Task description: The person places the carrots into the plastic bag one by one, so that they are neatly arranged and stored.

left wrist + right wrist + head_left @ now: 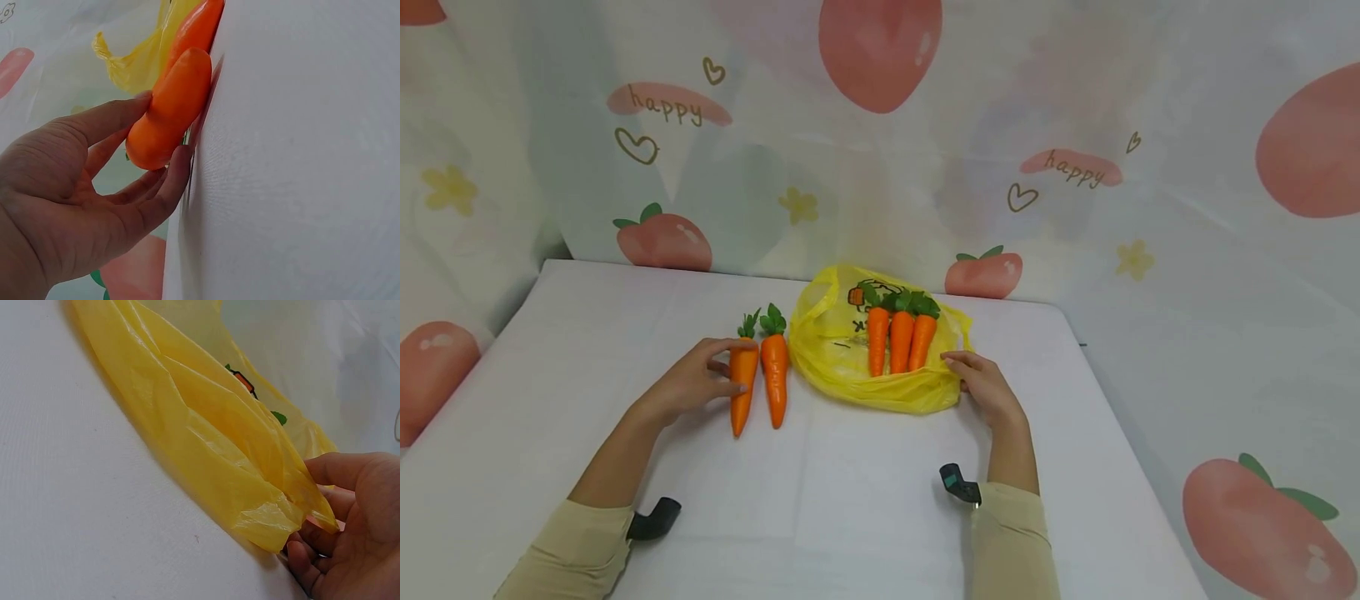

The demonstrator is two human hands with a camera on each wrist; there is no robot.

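My left hand (694, 380) grips an orange carrot (742, 410) with green leaves, between thumb and fingers at its two sides. In the left wrist view that carrot (175, 100) is seen from its narrow tip. A second carrot (776, 379) lies just right of it, leaves pointing away. Further right a yellow plastic bag (820, 360) lies spread open, with three carrots (901, 343) side by side in its mouth. At the bag's right edge, my right hand (988, 385) pinches the thin plastic. The right wrist view shows the folded bag rim (206, 444) running into those fingers.
A white cloth covers the table (850, 500), whose far edge runs behind the bag. Printed fabric (880, 167) with fruit and "happy" lettering hangs behind and at the sides. Black wrist-camera mounts (655, 518) stick out from both sleeves.
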